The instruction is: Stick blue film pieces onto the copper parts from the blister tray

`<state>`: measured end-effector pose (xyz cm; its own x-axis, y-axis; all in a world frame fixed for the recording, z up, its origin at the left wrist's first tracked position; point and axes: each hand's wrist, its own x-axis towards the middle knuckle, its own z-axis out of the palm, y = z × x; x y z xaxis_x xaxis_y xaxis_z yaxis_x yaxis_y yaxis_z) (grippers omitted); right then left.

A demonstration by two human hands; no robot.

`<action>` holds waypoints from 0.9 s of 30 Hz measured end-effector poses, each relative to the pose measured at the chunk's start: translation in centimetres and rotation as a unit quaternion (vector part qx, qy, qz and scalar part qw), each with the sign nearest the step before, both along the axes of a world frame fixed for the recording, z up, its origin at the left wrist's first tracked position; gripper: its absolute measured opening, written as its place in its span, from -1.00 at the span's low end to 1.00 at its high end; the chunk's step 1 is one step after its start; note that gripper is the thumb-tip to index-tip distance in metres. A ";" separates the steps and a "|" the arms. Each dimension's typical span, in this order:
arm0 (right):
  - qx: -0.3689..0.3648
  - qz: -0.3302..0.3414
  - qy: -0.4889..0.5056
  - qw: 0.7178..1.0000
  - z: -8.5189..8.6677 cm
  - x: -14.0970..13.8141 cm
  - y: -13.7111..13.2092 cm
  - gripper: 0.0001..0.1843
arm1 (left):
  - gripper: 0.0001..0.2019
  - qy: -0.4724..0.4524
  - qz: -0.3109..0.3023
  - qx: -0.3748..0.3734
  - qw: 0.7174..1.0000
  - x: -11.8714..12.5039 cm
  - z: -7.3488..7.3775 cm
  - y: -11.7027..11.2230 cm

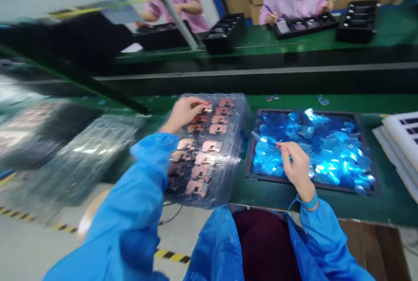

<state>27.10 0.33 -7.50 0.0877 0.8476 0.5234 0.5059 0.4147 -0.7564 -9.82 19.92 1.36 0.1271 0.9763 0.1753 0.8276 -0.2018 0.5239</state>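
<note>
My left hand reaches over the far left of a clear plastic tray, its fingers pinched on a small copper-coloured part. Rows of similar flat, notched copper-coloured parts fill the tray's pockets; my left forearm hides some at the near left. My right hand is over the left side of a shallow dark tray heaped with shiny blue film pieces. Its thumb and forefinger are closed together, with what looks like a piece of blue film at their tips; blur softens its outline. A blue band circles the right wrist.
Stacked clear trays stand on the left, some with copper-coloured parts. White foam trays are stacked at the right edge. Film scraps lie behind the blue heap. Two people in pink work across the bench near black boxes.
</note>
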 end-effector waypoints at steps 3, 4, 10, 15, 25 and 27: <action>0.039 0.001 0.005 0.999 0.3 -0.2 -0.1 -0.69 | -0.69 0.020 -0.045 0.044 0.998 0.8 0.6 -0.8; 0.057 -0.007 0.013 0.998 0.4 -0.2 0.0 -0.69 | -0.71 0.051 -0.040 0.094 0.993 1.7 1.1 -0.8; 0.142 -0.087 0.064 0.984 0.8 0.4 0.1 -0.68 | -0.62 0.133 -0.219 0.203 0.945 18.5 2.7 1.1; 0.194 -0.110 0.055 0.973 0.7 0.6 -0.2 -0.66 | -0.60 0.208 -0.349 0.051 0.912 37.9 -3.6 5.8; 0.220 -0.145 0.075 0.962 0.4 0.9 0.6 -0.65 | -0.56 0.163 -0.437 -0.031 0.884 47.5 -8.7 9.5; 0.217 -0.145 0.075 0.962 0.4 0.8 0.5 -0.64 | -0.62 0.141 -0.420 -0.039 0.895 47.3 -8.3 9.6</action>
<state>27.93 0.82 -7.07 0.3888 0.4801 0.7864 0.5470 0.5665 -0.6163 37.51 29.47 -6.90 0.8515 0.5226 -0.0441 0.5017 -0.7872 0.3586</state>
